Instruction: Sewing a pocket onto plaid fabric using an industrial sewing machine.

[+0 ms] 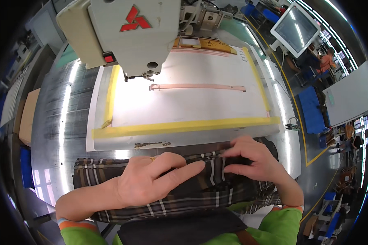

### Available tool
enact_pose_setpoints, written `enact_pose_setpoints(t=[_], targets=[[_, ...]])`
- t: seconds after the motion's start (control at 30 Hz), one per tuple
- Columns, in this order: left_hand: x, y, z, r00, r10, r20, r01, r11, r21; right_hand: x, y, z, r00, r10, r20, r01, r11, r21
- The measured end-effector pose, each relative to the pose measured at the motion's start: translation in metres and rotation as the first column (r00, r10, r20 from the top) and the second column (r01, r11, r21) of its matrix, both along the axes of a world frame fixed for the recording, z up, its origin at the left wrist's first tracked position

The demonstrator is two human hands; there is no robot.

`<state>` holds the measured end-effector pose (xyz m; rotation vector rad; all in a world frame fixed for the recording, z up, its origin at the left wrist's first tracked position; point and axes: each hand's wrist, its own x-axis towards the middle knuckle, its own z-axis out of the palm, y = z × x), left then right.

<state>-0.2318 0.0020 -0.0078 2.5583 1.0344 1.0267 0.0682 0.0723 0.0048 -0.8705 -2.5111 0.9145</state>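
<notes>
A dark plaid cloth garment or piece (196,200), with brown, grey and white stripes, lies folded in layers along the near edge of the table. My left hand (147,179) rests on it, back upward. Its index finger reaches to the right across a fold, while the other fingers curl into the cloth with their tips hidden. To the right my right hand (253,159) hovers at the same fold, thumb and fingers apart. Its fingertips are slightly blurred, and I see nothing clearly held between them.
Beyond the cloth lies a white template sheet (184,104) edged with yellow tape, a narrow pinkish strip (200,87) across its middle. A sewing machine head (131,36) overhangs it at the upper left. A screen (296,30) stands at the far right. People work farther off.
</notes>
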Motion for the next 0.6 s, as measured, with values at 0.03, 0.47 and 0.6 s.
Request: enact_pose_setpoints(t=[0.03, 0.47, 0.6], targets=[[-0.005, -0.002, 0.013, 1.000, 0.021, -0.007, -0.021, 1.000, 0.001, -0.001, 0.000, 0.003, 1.000, 0.021, -0.007, -0.021, 1.000, 0.001], [-0.118, 0.078, 0.006, 0.810, 0.524, -0.264, -0.583, 0.665, -0.467, -0.020, 0.115, -0.018, 0.954, -0.288, 0.085, 0.288, 0.958, 0.010], [-0.101, 0.092, -0.024, 0.774, 0.559, -0.295, -0.437, 0.811, 0.390, -0.031, 0.155, -0.034, 0.919, -0.371, 0.135, 0.356, 0.926, 0.124]])
